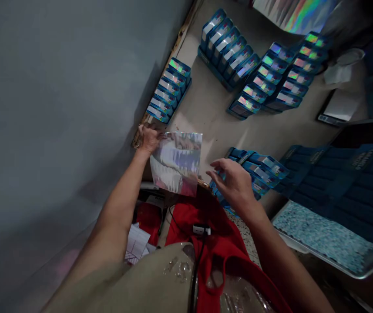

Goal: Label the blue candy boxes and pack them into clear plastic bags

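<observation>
My left hand (149,138) is closed on the upper left corner of a shiny, silvery rainbow-tinted sheet (177,163), which may be a flat plastic bag; I cannot tell which. It hangs over the table's near edge, in front of my body. My right hand (233,178) is raised to the right of the sheet, apart from it. Its fingers are slightly bent and spread from the thumb, with nothing between them. Just behind this hand lies a pile of blue packs (263,167), partly hidden by it.
On the table (199,108) stand a blue tray of small packs (169,91) by the wall and further rows of packs (227,48) (264,78). More shiny sheets (297,15) lie at the back. At right, stacked blue boxes (343,174) stand above a tray of small pale-blue pieces (323,234).
</observation>
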A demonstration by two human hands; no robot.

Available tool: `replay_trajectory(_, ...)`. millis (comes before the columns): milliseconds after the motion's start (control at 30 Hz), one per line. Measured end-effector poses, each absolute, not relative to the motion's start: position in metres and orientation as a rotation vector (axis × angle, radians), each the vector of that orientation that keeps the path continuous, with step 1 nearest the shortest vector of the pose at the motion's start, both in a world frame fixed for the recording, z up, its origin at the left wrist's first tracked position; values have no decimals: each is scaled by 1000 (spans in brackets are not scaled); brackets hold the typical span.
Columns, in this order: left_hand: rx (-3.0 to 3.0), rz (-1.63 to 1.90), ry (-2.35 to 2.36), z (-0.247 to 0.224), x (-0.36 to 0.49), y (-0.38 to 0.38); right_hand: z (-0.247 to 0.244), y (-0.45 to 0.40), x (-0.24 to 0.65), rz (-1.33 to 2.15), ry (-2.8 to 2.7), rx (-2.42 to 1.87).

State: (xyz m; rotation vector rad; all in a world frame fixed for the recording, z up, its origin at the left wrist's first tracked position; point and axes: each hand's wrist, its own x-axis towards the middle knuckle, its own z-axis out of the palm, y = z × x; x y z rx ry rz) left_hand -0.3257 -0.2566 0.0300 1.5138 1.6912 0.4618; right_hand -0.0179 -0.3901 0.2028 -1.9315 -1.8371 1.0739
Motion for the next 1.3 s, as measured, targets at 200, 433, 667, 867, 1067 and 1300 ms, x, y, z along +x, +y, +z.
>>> replay_trajectory(200,1797,124,1449,76,-325,-257,186,-348,-49,981,-1960,-1970)
replay_trajectory(433,1943,93,1371,120,-316,-258,162,-321,-100,983,-1883,-1940)
replay_trajectory(667,1893,215,1431,154,-331,-255,141,-281,-96,1456,-1998,-1650)
replay_trajectory(867,1966,424,1350,176,-317,-244,180,-240,-57,1617,-2102,-1291)
replay_trajectory(1067,1960,409,1353,163,-277,-224,177,-199,-34,1160,-2529,-1463)
replay_trajectory(1300,1904,128,1448,142,-264,-199,150,-238,-63,508,-2310,-1822)
